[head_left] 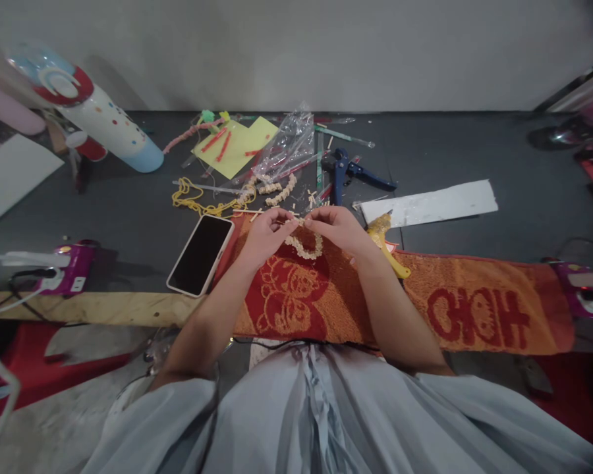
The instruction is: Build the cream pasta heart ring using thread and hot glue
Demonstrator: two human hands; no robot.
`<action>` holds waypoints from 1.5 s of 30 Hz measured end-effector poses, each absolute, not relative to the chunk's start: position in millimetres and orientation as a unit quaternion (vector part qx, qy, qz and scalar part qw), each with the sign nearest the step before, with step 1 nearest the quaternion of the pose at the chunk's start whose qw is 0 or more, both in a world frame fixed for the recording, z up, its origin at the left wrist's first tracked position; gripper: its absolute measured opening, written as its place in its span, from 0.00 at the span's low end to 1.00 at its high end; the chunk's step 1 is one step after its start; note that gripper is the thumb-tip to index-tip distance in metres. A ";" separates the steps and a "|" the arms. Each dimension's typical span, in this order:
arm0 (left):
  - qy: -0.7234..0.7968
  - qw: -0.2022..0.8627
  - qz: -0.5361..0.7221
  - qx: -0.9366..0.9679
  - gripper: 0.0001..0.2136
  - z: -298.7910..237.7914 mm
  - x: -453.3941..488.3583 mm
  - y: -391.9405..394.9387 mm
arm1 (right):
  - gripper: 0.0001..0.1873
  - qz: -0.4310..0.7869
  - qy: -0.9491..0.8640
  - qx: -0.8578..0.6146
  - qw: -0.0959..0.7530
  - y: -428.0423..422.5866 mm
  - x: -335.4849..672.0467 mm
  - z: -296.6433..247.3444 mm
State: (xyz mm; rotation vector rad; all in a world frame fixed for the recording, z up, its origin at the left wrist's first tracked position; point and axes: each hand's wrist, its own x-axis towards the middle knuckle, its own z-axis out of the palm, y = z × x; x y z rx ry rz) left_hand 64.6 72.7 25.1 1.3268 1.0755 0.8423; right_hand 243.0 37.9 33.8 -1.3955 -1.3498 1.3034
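Note:
My left hand (271, 234) and my right hand (337, 227) meet near the middle of the table, fingers pinched, close to each other. Between them hangs a loop of small cream beads (306, 253), its ends at my fingertips. Both hands grip this bead string; the exact ends are too small to make out. Beneath lies an orange and red patterned towel (296, 309). Just beyond my hands are more cream beaded pieces (282, 192). A yellow-handled tool (393, 253) rests beside my right wrist, its kind unclear.
Left of my hands lies a phone (201, 255). Behind are yellow cord (188, 197), yellow paper (237, 150), clear plastic wrap (296, 141) and a blue-handled cutter (342, 172). A white strip (432, 205) lies right; a bottle (113, 125) and purple power socket (74, 270) are left.

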 end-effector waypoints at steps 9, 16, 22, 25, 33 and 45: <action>0.471 0.590 0.397 0.521 0.08 28.5 65.3 72.4 | 0.19 0.531 -0.475 -0.563 0.417 35.7 246.7 35.3; 0.463 0.612 0.378 0.518 0.09 28.3 68.1 69.7 | 0.13 0.520 -0.502 -0.565 0.397 35.8 247.0 42.1; 0.455 0.611 0.359 0.539 0.14 22.9 67.0 70.4 | 0.12 0.529 -0.505 -0.562 0.387 35.3 245.5 45.4; 0.454 0.603 0.359 0.549 0.13 20.9 66.4 71.4 | 0.13 0.531 -0.500 -0.559 0.394 35.3 245.2 44.8; 0.457 0.592 0.380 0.544 0.10 19.9 65.2 72.7 | 0.15 0.521 -0.505 -0.552 0.411 36.9 250.2 37.8; 0.468 0.633 0.369 0.494 0.08 26.6 68.9 70.5 | 0.15 0.527 -0.486 -0.555 0.422 38.1 252.0 31.3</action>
